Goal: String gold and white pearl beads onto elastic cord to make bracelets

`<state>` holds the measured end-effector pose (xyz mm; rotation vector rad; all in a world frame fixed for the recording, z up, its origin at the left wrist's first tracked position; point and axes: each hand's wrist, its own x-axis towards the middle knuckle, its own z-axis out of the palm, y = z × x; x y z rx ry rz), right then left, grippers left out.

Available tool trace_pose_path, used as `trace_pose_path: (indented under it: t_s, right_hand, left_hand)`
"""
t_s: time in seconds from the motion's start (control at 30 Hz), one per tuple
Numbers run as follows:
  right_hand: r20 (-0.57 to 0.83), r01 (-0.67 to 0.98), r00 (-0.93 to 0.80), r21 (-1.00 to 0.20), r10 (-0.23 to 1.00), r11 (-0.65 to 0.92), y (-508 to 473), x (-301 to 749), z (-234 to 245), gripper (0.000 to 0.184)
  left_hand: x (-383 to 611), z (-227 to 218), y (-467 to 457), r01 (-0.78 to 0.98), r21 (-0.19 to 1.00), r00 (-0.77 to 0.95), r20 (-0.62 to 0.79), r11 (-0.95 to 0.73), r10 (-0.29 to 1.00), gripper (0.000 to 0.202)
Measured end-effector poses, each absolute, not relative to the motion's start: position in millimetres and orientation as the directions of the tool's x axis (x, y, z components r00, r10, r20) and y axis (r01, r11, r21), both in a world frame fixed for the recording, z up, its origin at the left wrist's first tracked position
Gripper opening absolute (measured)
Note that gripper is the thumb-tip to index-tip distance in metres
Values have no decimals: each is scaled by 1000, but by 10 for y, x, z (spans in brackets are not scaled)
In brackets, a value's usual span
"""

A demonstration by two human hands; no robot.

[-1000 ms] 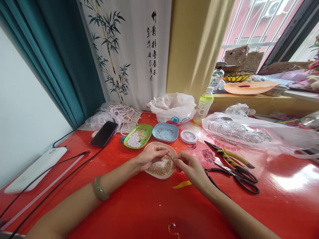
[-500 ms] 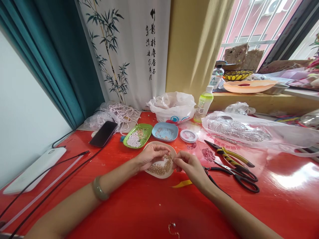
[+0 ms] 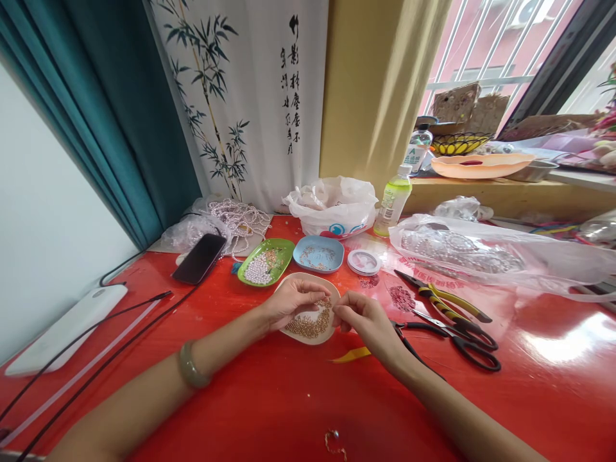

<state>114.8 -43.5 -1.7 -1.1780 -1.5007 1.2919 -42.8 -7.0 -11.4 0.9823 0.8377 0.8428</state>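
Note:
Over a pale dish (image 3: 316, 339) of gold beads (image 3: 308, 326), both hands work close together. My left hand (image 3: 296, 301), with a bangle on its wrist, pinches thumb and fingers over the dish's left side; what it holds is too small to name. At the dish's right rim my right hand (image 3: 359, 316) is also closed in a pinch, on something I cannot make out. Just behind lie a green dish (image 3: 283, 248) of pearly and gold beads and a blue dish (image 3: 332, 256) with small pieces in it.
To the right lie yellow-handled pliers (image 3: 447, 305), scissors (image 3: 462, 340) and black-handled pliers (image 3: 409, 337), partly behind my right arm. A yellow strip (image 3: 353, 354) is beside my right wrist. A short gold chain (image 3: 332, 441) is near the front. A phone (image 3: 201, 258) lies left.
Hardly anything differs. Both hands keep the same pinched pose over the bead dish, and the view has shifted very slightly.

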Motion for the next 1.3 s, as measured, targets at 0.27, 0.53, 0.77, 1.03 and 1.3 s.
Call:
trace_pose_path:
  t_s: [0.27, 0.53, 0.77, 1.03, 1.3]
  right_hand:
    - [-1, 98, -255, -995, 967, 24, -404, 1150, -54, 18]
    - [-28, 4, -293, -1000, 956, -28, -353, 1163, -77, 24]
    - [-53, -23, -312, -998, 949, -63, -345, 1159, -92, 27]
    - [-81, -1, -316, -996, 945, -86, -325, 1151, -105, 28]
    - [-93, -2, -315, -995, 945, -99, -336, 1157, -90, 24]
  left_hand:
    - [-436, -83, -60, -118, 984, 410, -72, 131, 909, 28]
    - [-836, 40, 297, 421, 881, 248, 115, -214, 962, 25]
    - [-1376, 30, 563, 866, 434, 248, 53, -246, 967, 15]
    - [-1377, -48, 578, 891, 397, 224, 34, -219, 974, 14]
    - [-1375, -88, 608, 841, 483, 255, 43, -243, 966, 13]
